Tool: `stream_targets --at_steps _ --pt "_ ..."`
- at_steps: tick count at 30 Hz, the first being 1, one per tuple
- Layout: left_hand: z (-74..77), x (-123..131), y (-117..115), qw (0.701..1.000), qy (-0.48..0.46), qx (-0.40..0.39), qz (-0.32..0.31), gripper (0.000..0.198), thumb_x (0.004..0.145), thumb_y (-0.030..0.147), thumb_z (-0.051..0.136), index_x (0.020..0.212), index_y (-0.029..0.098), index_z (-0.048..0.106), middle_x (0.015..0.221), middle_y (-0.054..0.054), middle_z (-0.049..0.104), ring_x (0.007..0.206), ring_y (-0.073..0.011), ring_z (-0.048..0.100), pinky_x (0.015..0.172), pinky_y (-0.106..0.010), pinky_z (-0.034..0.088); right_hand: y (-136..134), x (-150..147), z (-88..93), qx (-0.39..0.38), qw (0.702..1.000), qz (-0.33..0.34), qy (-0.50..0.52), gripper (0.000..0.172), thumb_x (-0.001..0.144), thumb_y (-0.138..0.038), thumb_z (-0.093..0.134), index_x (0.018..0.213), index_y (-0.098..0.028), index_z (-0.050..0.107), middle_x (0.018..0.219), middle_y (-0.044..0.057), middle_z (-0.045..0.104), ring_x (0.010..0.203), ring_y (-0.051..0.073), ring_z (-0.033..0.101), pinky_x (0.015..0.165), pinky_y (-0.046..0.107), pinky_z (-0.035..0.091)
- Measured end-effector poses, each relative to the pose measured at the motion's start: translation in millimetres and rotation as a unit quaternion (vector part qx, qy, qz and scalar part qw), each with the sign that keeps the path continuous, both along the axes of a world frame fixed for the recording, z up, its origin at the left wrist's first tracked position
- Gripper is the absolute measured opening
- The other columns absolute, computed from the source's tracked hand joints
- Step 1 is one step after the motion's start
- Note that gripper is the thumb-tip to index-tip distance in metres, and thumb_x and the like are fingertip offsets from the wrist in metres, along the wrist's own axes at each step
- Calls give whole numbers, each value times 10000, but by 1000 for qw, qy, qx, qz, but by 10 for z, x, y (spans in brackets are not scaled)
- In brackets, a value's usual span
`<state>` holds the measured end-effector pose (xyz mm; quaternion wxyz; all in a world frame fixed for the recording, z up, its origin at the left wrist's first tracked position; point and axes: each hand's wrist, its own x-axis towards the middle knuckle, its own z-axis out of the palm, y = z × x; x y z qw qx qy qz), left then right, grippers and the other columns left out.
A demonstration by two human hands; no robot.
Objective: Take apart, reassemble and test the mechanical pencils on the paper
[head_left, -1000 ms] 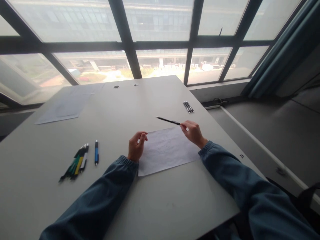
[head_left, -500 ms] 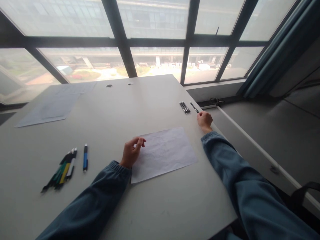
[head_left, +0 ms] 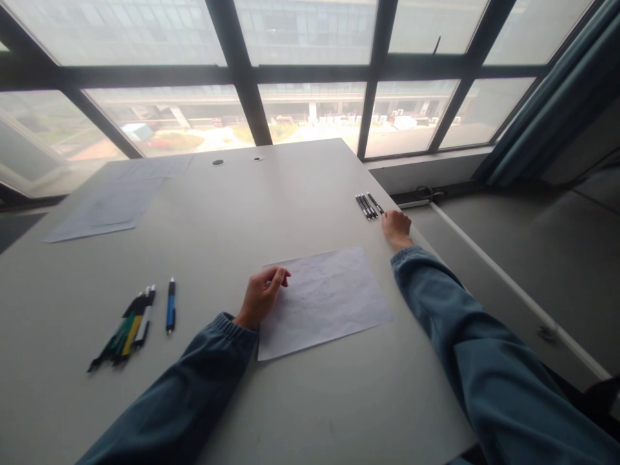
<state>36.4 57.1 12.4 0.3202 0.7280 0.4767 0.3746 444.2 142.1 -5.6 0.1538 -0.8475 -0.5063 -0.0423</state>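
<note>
My right hand (head_left: pixel 397 229) is closed on the near end of a black pen (head_left: pixel 374 202), close to the table's right edge. The fingers hide that end of the pen. Just left of it, several similar black pens (head_left: pixel 365 206) lie side by side in a row. My left hand (head_left: pixel 263 296) rests at the left edge of a sheet of white paper (head_left: pixel 334 297), its fingers curled in and nothing visible in them. Faint marks show on the paper.
A blue pen (head_left: pixel 171 307) lies alone on the white table (head_left: pixel 290 413), left of my left forearm. Beside it is a pile of pens (head_left: pixel 126 328) in green, yellow, white and black. More paper sheets (head_left: pixel 109 200) lie at the far left. Windows stand behind the table.
The pen at my right hand has moved left, closer to the row of black pens. My left hand stays on the paper. The whole view has shifted slightly.
</note>
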Motion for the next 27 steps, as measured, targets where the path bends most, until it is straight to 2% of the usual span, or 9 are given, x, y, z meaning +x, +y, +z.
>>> stream_targets --at_steps 15,27 --pt "-4 2 -2 1000 11 0 2 359 943 430 514 785 171 706 678 -23 679 677 -161 624 651 -249 473 -21 -5 -54 7 999 33 -16 329 1022 -335 462 1033 -153 737 1055 176 732 998 257 677 836 322 446" --pt "-51 -21 21 1000 20 -7 -2 377 945 449 518 776 166 702 677 -20 667 637 -148 593 600 -243 430 -8 17 -73 9 999 41 -14 321 1024 -330 463 1055 -149 726 1074 171 728 994 246 666 830 313 442"
